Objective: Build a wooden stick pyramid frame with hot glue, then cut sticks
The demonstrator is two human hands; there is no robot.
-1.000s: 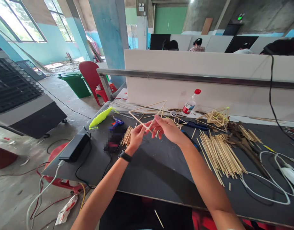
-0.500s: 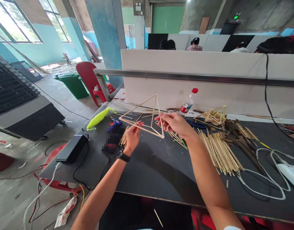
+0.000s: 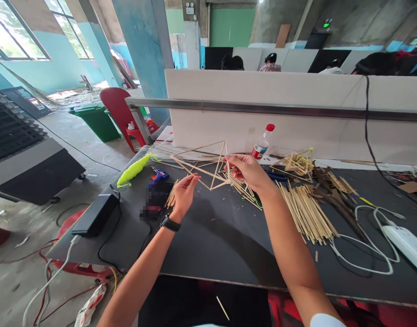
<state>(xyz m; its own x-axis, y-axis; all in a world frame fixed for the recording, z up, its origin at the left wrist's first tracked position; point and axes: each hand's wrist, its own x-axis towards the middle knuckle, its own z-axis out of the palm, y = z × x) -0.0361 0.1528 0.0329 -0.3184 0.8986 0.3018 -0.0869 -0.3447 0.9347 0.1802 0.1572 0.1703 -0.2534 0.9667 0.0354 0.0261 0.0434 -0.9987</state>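
A frame of thin wooden sticks glued into triangles point(image 3: 208, 164) hangs just above the black table point(image 3: 228, 236). My right hand point(image 3: 245, 170) pinches the frame at its right side, fingers closed on a stick. Lower left, my left hand point(image 3: 184, 193), with a black watch on its wrist, touches a stick of the frame with its fingertips, fingers loosely curled. A loose bundle of sticks point(image 3: 306, 213) lies to the right of my right arm. More sticks point(image 3: 240, 187) lie under my right hand.
A blue glue gun point(image 3: 159, 173), a phone point(image 3: 155, 200), a black power box point(image 3: 96, 214) and a neon-green fuzzy object point(image 3: 133, 169) sit at the left. A red-capped bottle point(image 3: 262, 145), another stick structure point(image 3: 298, 162) and white cables point(image 3: 365, 245) lie behind and right. People sit beyond the white partition.
The stick frame has been turned and lifted away from me. My right hand has moved from the frame's lower corner up to its right side; my left hand has loosened its hold.
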